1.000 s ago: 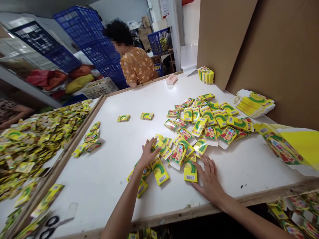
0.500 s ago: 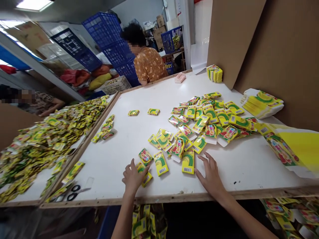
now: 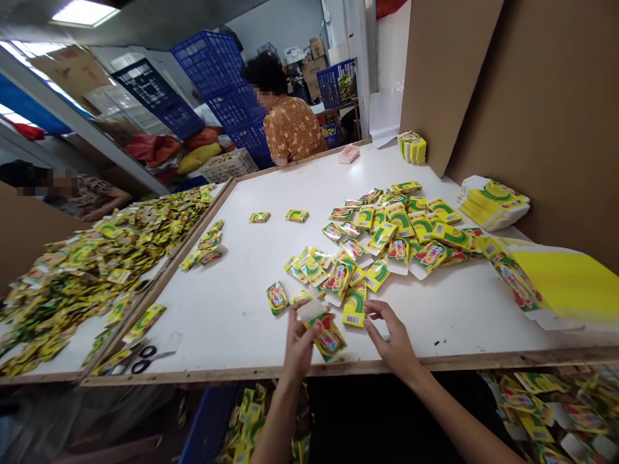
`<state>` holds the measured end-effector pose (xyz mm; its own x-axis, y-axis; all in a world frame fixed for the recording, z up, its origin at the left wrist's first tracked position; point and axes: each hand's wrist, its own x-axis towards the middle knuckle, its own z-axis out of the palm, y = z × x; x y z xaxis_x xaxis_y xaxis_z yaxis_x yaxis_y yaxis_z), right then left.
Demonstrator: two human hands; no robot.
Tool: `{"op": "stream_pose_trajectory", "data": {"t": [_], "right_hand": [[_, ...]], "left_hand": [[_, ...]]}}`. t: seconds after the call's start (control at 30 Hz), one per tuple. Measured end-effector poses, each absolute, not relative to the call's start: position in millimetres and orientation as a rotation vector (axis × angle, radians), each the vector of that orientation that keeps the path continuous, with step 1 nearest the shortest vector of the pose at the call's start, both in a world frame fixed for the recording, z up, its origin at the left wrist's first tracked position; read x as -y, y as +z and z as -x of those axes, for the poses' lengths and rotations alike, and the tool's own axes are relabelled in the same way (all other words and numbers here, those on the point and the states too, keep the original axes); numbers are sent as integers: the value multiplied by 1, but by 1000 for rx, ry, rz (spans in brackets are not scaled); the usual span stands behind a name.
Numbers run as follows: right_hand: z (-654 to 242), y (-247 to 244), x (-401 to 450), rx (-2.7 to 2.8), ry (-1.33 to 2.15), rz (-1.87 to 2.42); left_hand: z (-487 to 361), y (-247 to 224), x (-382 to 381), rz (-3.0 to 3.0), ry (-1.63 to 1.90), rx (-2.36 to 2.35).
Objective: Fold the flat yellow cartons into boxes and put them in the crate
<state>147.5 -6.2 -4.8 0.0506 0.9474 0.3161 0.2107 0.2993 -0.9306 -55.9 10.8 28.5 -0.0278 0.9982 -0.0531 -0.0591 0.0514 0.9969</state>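
Observation:
My left hand [image 3: 298,341] grips a small yellow and green printed carton [image 3: 329,335], held tilted above the table near its front edge. A white flap stands out at the carton's upper end. My right hand [image 3: 394,338] has its thumb and fingers apart at the right edge of another carton [image 3: 354,308], which shows a barcode. Whether the fingertips touch that carton, I cannot tell. A single carton [image 3: 277,298] lies to the left of my left hand. Beyond both hands is a loose heap of similar cartons [image 3: 396,219], some with white flaps sticking out.
Stacked flat cartons [image 3: 493,203] and a yellow printed bag [image 3: 561,277] lie at the right. Scissors [image 3: 145,359] rest near the left wooden edge [image 3: 159,283]. Past it spreads a big pile of packets [image 3: 111,258]. One person [image 3: 294,129] sits across the table, another [image 3: 91,193] at left.
My left hand has picked up a carton from the table and moved right with it. My right hand stays beside the barcoded carton. The view has shifted slightly.

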Motion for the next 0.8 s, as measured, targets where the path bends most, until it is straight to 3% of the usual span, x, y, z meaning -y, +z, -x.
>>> {"op": "stream_pose_trajectory", "data": {"t": [0.27,0.8], "right_hand": [[-169,-15,11,1306,923,1160],[-197,-15,-7,1547,923,1177]], "left_hand": [[-33,-1,-9,-1023,1147,-971],[-38,-8,-4,-1242,1102,-1059]]}}
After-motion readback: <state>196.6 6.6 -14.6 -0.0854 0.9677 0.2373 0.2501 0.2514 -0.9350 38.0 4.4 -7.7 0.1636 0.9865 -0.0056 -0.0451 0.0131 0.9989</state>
